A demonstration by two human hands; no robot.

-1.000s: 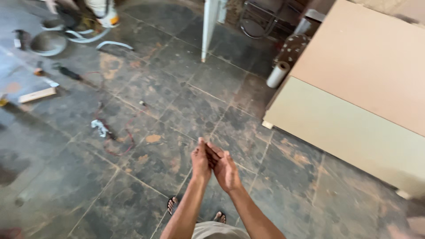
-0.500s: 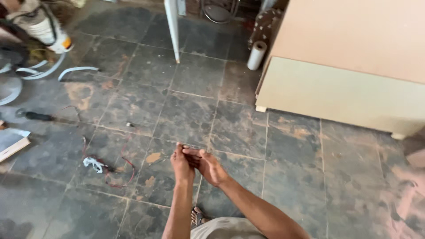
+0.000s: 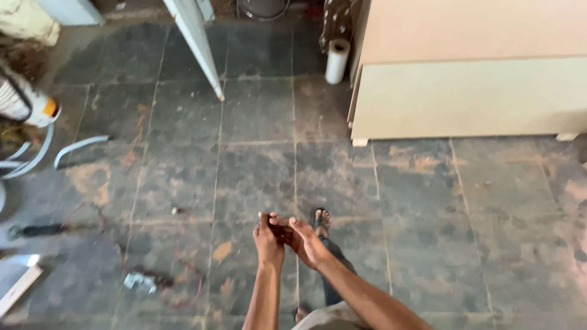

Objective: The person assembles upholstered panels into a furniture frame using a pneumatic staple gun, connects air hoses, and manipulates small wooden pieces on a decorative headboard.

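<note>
My left hand (image 3: 268, 241) and my right hand (image 3: 307, 243) are held together low in the middle of the head view, above a dark tiled floor (image 3: 257, 159). Their fingertips meet, with the right fingers lying across the left fingertips. Something small and dark may be pinched between them, but I cannot make it out. Just beyond the hands, my foot in a sandal (image 3: 321, 217) steps forward.
A large beige board cabinet (image 3: 465, 91) stands at the upper right with a white roll (image 3: 336, 61) beside it. A slanted white post (image 3: 195, 49) reaches the floor at the top. At left lie curved grey strips (image 3: 79, 146), a dark tool (image 3: 33, 231) and a small metal piece (image 3: 140, 281).
The view has swung and moved forward, so the cabinet now lies square ahead on the right. My hands stay together with fingertips touching, and my foot now shows beyond them.
</note>
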